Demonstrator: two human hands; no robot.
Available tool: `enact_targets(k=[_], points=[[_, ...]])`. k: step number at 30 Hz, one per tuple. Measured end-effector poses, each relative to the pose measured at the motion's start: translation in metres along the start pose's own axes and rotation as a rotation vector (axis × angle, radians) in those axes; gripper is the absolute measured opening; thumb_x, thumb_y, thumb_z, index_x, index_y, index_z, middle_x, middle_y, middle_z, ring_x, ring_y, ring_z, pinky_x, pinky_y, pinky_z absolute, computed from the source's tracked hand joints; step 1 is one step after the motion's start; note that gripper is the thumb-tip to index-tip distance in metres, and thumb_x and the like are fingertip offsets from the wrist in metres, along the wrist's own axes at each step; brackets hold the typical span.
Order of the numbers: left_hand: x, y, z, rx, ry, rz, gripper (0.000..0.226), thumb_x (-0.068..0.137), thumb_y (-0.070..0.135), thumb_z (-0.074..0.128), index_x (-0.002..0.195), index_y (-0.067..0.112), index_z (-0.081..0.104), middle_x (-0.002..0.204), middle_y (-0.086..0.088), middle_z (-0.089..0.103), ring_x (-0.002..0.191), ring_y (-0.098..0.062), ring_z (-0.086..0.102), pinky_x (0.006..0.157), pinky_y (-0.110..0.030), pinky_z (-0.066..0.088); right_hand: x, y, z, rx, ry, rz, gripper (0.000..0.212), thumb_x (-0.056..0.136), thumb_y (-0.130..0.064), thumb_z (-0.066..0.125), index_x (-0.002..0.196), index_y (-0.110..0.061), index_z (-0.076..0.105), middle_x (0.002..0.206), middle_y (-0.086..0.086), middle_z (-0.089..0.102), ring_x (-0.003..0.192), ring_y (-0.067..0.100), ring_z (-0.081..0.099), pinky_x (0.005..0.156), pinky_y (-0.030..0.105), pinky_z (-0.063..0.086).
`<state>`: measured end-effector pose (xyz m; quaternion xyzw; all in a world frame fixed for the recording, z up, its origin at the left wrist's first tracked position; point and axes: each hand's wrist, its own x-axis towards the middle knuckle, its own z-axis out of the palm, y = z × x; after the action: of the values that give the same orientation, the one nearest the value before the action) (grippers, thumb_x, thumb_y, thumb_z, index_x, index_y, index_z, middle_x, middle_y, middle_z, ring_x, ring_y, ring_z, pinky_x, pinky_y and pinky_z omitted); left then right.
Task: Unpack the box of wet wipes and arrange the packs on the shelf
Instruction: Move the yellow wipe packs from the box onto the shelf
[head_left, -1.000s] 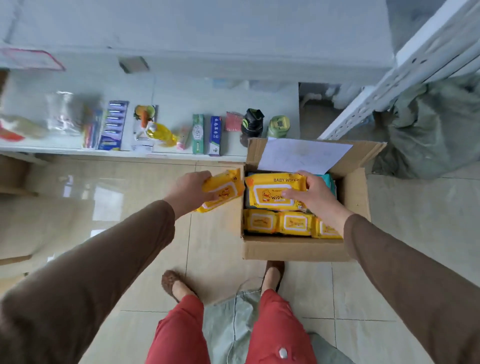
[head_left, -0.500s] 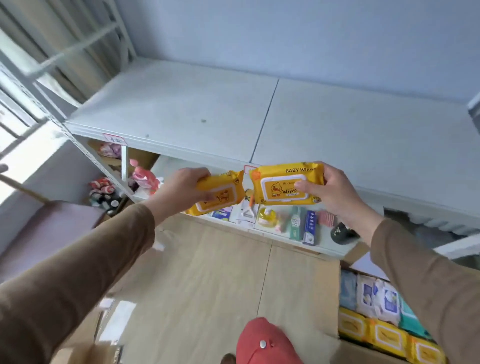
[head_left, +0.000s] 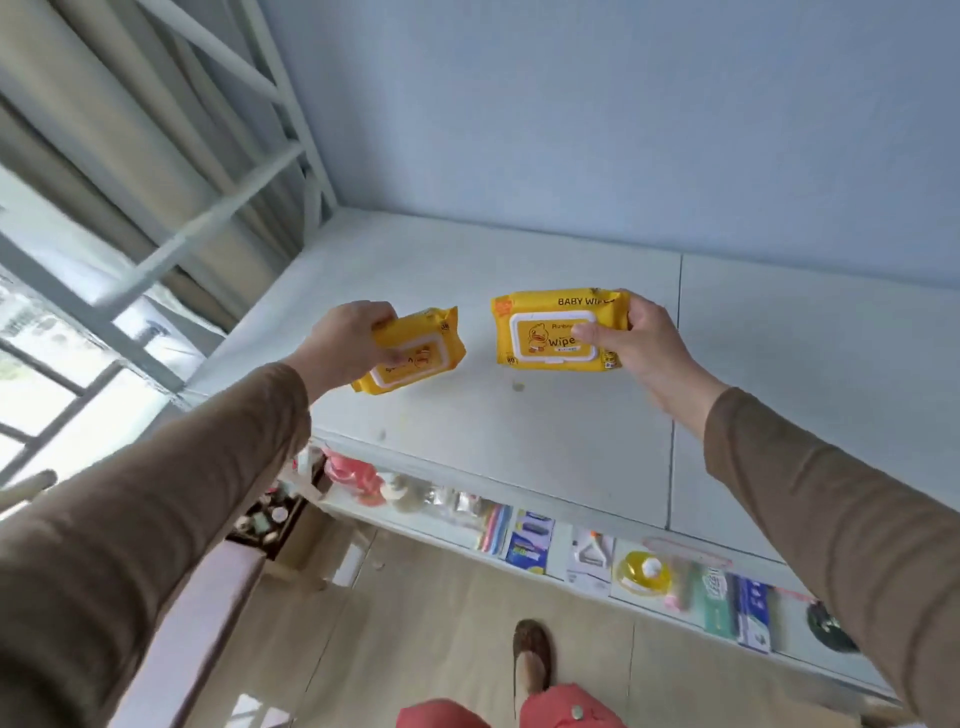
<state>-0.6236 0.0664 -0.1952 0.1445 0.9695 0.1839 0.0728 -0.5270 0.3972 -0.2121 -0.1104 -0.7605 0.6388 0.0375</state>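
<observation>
Two yellow packs of baby wipes hang above the white upper shelf (head_left: 571, 441). My left hand (head_left: 345, 340) grips the left pack (head_left: 415, 353) by its near end, tilted, its label upside down to me. My right hand (head_left: 644, 343) holds the right pack (head_left: 550, 330) by its right end, thumb pressed on the white lid, label facing me. Both packs are in the air, a short gap between them. The cardboard box is out of view.
A blue wall rises behind the shelf. White metal frame bars (head_left: 291, 156) stand at the left. A lower shelf (head_left: 571, 577) carries small goods such as toothpaste boxes (head_left: 748, 608) and a yellow item (head_left: 641, 571). My foot (head_left: 530, 660) is on the tiled floor.
My view swung up from the box to the shelf. Both hands carried their packs up and forward, from the box to over the upper shelf, and moved slightly apart.
</observation>
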Motion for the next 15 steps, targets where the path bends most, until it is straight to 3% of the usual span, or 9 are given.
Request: enact_targets(k=[3, 7, 11, 15], points=[[0.053, -0.028, -0.016, 0.053, 0.009, 0.001, 0.03, 0.075, 0.027, 0.08, 0.098, 0.017, 0.063, 0.092, -0.002, 0.059, 0.087, -0.027, 0.054, 0.068, -0.031, 0.038, 0.06, -0.01, 0.033, 0.039, 0.019, 0.0, 0.032, 0.08, -0.015, 0.081, 0.109, -0.02, 0.068, 0.106, 0.005, 0.076, 0.098, 0.023, 0.073, 0.088, 0.044, 0.059], [0.131, -0.067, -0.038, 0.082, 0.039, 0.017, 0.029, 0.077, 0.027, 0.079, 0.098, 0.017, 0.062, 0.091, -0.002, 0.06, 0.087, -0.028, 0.057, 0.069, -0.034, 0.047, 0.135, -0.021, 0.076, 0.047, 0.05, 0.0, 0.03, 0.08, -0.014, 0.08, 0.107, -0.018, 0.067, 0.106, 0.003, 0.075, 0.099, 0.02, 0.072, 0.087, 0.038, 0.058], [0.216, -0.105, -0.056, 0.116, 0.028, 0.068, 0.026, 0.08, 0.031, 0.076, 0.094, 0.015, 0.06, 0.086, -0.004, 0.06, 0.083, -0.028, 0.058, 0.067, -0.034, 0.046, 0.201, -0.026, 0.116, 0.073, 0.09, 0.015, 0.027, 0.082, -0.008, 0.078, 0.1, -0.023, 0.064, 0.1, -0.003, 0.073, 0.09, 0.011, 0.071, 0.074, 0.022, 0.056], [0.293, -0.136, -0.068, 0.15, -0.035, 0.112, 0.028, 0.08, 0.032, 0.077, 0.088, 0.012, 0.058, 0.082, -0.005, 0.058, 0.08, -0.029, 0.057, 0.061, -0.033, 0.039, 0.26, -0.021, 0.15, 0.089, 0.152, 0.061, 0.028, 0.082, -0.005, 0.077, 0.103, -0.018, 0.062, 0.097, -0.002, 0.071, 0.083, 0.009, 0.07, 0.064, 0.017, 0.054]])
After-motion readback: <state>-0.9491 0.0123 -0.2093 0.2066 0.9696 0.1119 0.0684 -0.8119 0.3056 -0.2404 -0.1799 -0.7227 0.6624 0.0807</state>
